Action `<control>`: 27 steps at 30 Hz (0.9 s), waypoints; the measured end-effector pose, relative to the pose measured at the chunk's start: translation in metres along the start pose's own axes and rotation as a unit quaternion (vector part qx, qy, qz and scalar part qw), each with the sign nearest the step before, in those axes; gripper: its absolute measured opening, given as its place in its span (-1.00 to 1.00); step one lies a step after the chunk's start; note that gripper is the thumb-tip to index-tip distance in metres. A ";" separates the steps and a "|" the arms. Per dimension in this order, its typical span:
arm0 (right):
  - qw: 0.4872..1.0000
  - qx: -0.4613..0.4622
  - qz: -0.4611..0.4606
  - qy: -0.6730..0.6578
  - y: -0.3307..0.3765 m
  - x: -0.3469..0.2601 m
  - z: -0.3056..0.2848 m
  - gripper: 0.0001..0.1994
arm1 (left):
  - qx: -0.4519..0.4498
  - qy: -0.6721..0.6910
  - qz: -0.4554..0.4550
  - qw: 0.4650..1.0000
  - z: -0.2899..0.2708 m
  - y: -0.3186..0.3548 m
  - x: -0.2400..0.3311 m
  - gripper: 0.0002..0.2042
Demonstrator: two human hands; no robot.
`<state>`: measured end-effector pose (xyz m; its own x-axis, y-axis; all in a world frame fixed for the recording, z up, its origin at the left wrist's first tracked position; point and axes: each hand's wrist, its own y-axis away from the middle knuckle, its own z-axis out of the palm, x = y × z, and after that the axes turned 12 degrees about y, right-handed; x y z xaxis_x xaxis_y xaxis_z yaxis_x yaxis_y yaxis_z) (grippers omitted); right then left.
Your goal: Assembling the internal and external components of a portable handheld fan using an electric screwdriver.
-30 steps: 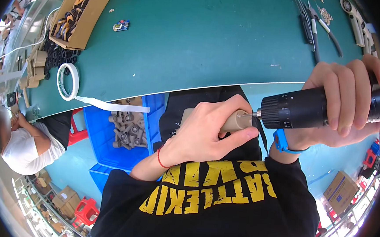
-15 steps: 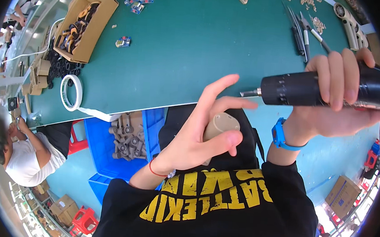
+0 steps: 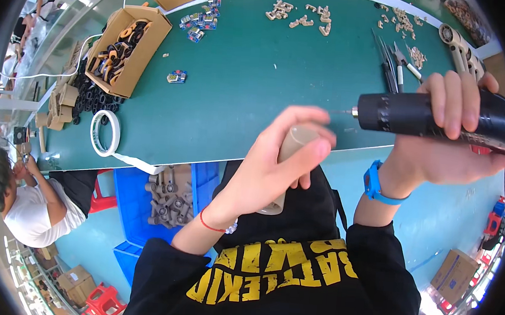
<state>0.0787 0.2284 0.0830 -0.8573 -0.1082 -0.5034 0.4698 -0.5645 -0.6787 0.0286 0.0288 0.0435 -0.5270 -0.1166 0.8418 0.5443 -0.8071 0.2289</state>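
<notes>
Left hand (image 3: pixel 275 165) holding beige housing (image 3: pixel 300 138) by table's (image 3: pixel 226 112) near edge, fingers loosely closed around it, probably for steadying; right hand (image 3: pixel 451 121) gripping driver (image 3: pixel 387 113) above table's near right, fingers wrapped around body, seemingly for levelling bit (image 3: pixel 343 112)

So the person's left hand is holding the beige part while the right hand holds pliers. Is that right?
Not quite: the head view shows the right hand holding a black power driver, not pliers. The left hand does hold the beige part.
</notes>
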 end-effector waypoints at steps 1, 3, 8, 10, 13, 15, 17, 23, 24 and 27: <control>0.999 -0.010 0.036 -0.017 -0.001 -0.006 0.005 -0.39 | -0.016 -0.027 -0.016 0.999 -0.002 0.004 -0.001 -0.69; 0.992 -0.030 0.110 -0.052 -0.005 -0.014 0.017 -0.48 | -0.022 -0.072 0.019 0.997 -0.005 0.010 -0.010 -0.86; 0.975 -0.040 0.187 -0.116 0.006 -0.019 0.017 -0.62 | -0.023 -0.174 0.137 0.975 -0.009 0.022 -0.016 -0.81; 0.971 -0.046 0.183 -0.148 0.010 -0.017 0.013 -0.67 | -0.026 -0.232 0.173 0.957 -0.010 0.026 -0.014 -0.79; 0.965 -0.055 0.179 -0.182 0.014 -0.013 0.012 -0.71 | -0.019 -0.241 0.200 0.949 -0.010 0.029 -0.015 -0.77; 0.965 -0.060 0.173 -0.188 0.016 -0.010 0.013 -0.73 | -0.017 -0.262 0.210 0.942 -0.010 0.031 -0.014 -0.76; 0.965 -0.065 0.167 -0.193 0.018 -0.009 0.013 -0.74 | -0.015 -0.282 0.219 0.934 -0.010 0.032 -0.014 -0.75; 0.965 -0.077 0.150 -0.203 0.022 -0.005 0.013 -0.77 | -0.002 -0.314 0.261 0.913 -0.011 0.033 -0.021 -0.74; 0.965 -0.078 0.147 -0.204 0.023 -0.005 0.012 -0.77 | -0.003 -0.330 0.264 0.906 -0.012 0.033 -0.021 -0.73; 0.965 -0.081 0.136 -0.211 0.024 -0.005 0.011 -0.77 | -0.004 -0.350 0.272 0.896 -0.011 0.034 -0.019 -0.72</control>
<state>0.0914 0.2067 0.0752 -0.6905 -0.5774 -0.4357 0.6875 -0.3366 -0.6434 0.0501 -0.0029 0.0294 0.3554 -0.1038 0.9289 0.5897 -0.7462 -0.3090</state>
